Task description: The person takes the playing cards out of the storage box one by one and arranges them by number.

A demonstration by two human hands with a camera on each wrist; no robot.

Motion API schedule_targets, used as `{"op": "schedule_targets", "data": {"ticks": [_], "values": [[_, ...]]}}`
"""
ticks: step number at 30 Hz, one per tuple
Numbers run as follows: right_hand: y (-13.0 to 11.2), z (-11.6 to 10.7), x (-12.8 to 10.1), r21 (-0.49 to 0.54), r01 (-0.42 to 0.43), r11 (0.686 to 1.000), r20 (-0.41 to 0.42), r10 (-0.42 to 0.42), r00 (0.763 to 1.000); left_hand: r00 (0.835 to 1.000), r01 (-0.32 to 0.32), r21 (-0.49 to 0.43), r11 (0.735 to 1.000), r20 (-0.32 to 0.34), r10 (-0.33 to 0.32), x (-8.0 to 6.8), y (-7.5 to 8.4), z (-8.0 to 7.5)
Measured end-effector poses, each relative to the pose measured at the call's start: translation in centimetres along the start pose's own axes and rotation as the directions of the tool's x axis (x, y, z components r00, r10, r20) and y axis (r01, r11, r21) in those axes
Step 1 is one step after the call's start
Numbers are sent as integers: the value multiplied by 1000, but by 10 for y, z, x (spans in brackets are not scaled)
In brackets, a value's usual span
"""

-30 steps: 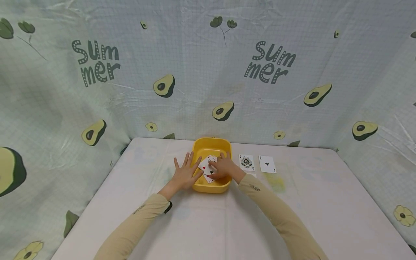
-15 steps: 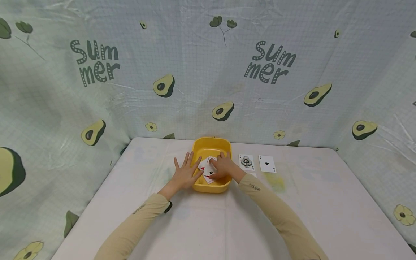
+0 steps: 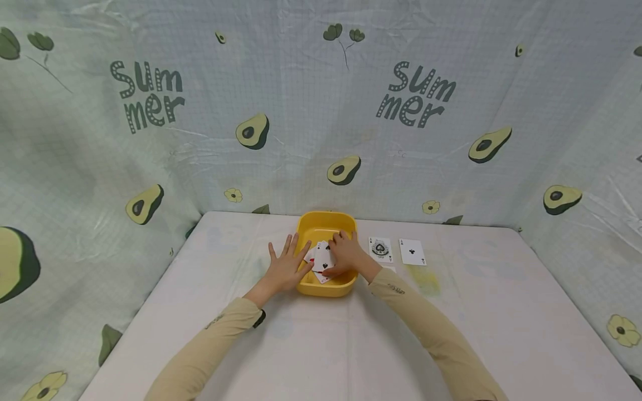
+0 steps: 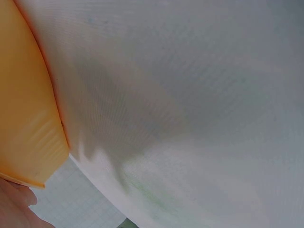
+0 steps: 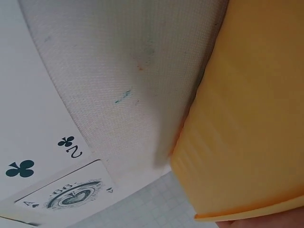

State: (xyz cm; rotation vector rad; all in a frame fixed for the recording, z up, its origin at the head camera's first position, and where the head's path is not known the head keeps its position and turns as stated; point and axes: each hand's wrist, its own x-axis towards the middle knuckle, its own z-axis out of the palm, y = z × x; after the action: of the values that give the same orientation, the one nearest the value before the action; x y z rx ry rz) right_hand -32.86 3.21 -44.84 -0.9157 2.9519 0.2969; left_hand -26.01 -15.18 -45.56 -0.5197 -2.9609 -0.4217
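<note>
Overhead, avocado-print cloth (image 3: 321, 111) walls the white table (image 3: 326, 345).

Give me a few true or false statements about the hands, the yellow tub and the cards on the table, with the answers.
1. The right hand is inside the yellow tub, on the cards there. True.
2. The left hand holds a card up in the air. False: it rests flat with fingers spread against the tub's left side.
3. Two cards, an ace of spades and a club card, lie on the table right of the tub. True.
4. The tub is blue. False: it is yellow.
</note>
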Motion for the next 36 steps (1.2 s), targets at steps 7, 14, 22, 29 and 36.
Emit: {"op": "schedule_targets", "data": {"ticks": [7,14,22,29,36], "values": [[3,-2,-3,53,-17,998,-49,20,999,1000,8,-1,1000,14,-8,0,0,1],[7,-4,-8,86,-29,996,-118,39,992,1000,3,-15,1000,1,-3,0,0,2],[15,-7,-19,117,-13,993,-215,39,976,1000,8,-5,1000,10,-8,1,-1,2],[19,-12,-31,147,-9,989,-227,43,973,1000,7,-1,1000,16,-7,2,0,2],[27,-20,-47,142,-10,990,-241,44,970,1000,9,7,1000,-5,-9,3,0,1]]}}
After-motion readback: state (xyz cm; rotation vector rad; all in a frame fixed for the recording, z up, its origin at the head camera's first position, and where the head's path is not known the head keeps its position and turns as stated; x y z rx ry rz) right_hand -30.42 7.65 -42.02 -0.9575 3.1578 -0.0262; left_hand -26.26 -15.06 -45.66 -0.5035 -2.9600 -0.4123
